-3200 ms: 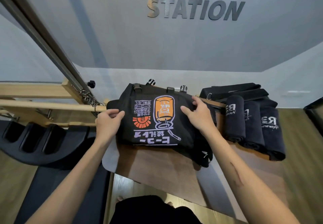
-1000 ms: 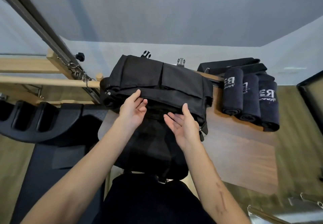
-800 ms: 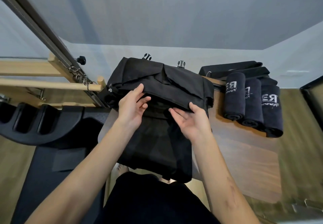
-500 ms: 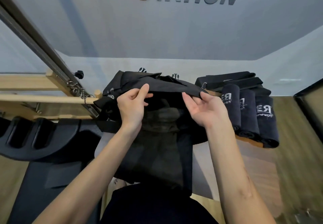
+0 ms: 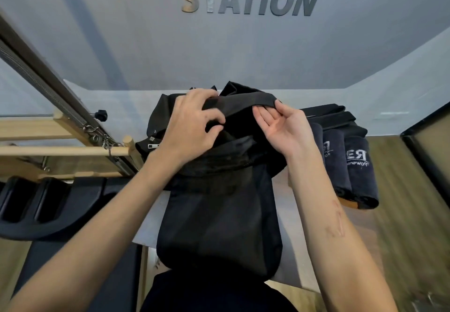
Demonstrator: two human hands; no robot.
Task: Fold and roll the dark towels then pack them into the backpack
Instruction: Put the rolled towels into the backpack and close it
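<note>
Matt black woven cloth on backpack (image 5: pixel 219 219), small shiny metal zip pull at side. Rolled towels (image 5: pixel 358 165) dark soft terry, pale stitched lettering. Worktop (image 5: pixel 365 216) smooth brown wood. Pale bare-wood bar (image 5: pixel 63 151), metal spring (image 5: pixel 36 73) ribbed, dull grey.

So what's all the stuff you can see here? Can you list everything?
backpack: one, black, middle of the table, flap hanging toward the person
rolled towels: three, dark navy, side by side right of the backpack
table: one, brown wood, under the backpack
wooden bars: pale wood, left
wall letters: STATION, grey, top
left hand: one, grips the backpack's opening edge
right hand: one, pinches the same edge
</note>
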